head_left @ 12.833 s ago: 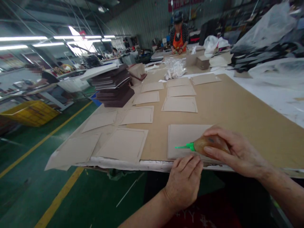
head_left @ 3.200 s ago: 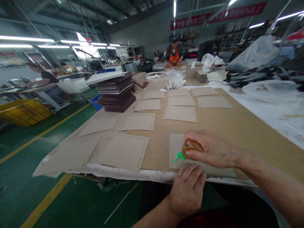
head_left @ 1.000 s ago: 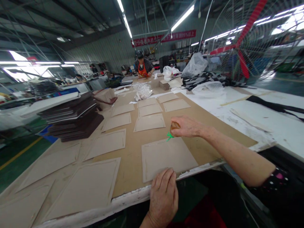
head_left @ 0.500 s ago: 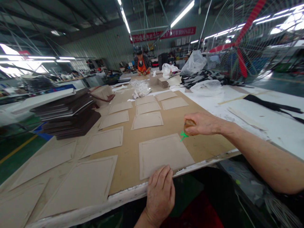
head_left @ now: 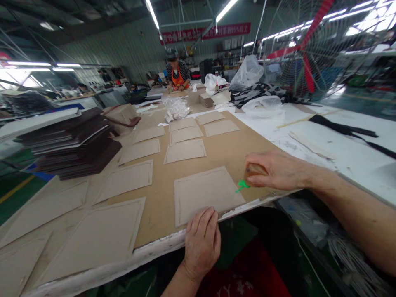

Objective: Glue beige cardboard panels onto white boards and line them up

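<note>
My right hand (head_left: 275, 170) is wrapped round the brown body of a small brush whose green bristles (head_left: 243, 185) meet the right edge of a beige rectangular panel (head_left: 206, 192). Most of the brush is hidden in the fist. At the panel's near edge lies my left hand (head_left: 202, 237), fingers stretched over the table's front edge and touching the panel, with nothing in its grasp. Faint wet-looking lines run along the panel's borders. More beige panels (head_left: 93, 237) with similar border marks are spread to the left and farther back on the brown board (head_left: 161, 206).
A tall stack of dark brown sheets (head_left: 74, 144) stands at the left. Crumpled clear plastic (head_left: 176, 109) lies farther back. On the right are black straps (head_left: 343, 126) and a large fan (head_left: 305, 49). A person in an orange apron (head_left: 178, 78) stands at the far end.
My right hand and the brush have moved nearer to me along the panel's right edge. The left hand stays at the near edge. The whole view has shifted slightly.
</note>
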Tool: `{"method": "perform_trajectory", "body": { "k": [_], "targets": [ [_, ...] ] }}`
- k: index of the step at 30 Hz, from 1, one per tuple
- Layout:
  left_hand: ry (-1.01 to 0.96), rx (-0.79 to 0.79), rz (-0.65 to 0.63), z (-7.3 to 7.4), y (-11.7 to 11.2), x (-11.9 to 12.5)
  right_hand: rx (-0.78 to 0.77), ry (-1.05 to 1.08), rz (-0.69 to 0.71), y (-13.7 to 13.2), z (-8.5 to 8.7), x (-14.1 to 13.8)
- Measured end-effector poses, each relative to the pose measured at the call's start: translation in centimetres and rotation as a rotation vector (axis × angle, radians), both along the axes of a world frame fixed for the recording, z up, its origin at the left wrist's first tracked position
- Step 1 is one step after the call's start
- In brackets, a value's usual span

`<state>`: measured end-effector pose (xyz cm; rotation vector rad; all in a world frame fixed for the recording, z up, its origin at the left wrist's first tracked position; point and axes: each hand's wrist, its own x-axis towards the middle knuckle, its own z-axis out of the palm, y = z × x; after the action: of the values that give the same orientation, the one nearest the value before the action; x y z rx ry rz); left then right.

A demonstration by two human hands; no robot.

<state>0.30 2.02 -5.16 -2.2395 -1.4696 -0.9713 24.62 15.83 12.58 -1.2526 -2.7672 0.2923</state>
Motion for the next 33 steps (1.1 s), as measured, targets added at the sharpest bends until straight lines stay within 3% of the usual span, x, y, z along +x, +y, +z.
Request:
{"method": "perform_trajectory", "body": {
  "k": [5,11,20,27,33],
  "targets": [
    [0.009,-0.016,-0.003,-0.1,0.0,-0.1,0.079,0.033,-0.027,0.1,-0.9,0.0],
    [0.005,-0.004,0.002,-0.2,0.1,0.0,-0.011,0.048,0.022,-1.9,-0.5,1.9],
    [0.025,-0.001,0.007,0.1,0.0,-0.1,0.151,0.1,-0.069,1.5,-2.3,-0.4],
    [0.015,-0.004,-0.001,0.2,0.2,0.0,0.0,0.115,0.015,-2.4,-1.4,2.5],
    [0.026,-0.017,-0.004,0.1,0.2,-0.1,0.003,0.168,-0.037,-3.1,-2.0,3.4]
  ]
}}
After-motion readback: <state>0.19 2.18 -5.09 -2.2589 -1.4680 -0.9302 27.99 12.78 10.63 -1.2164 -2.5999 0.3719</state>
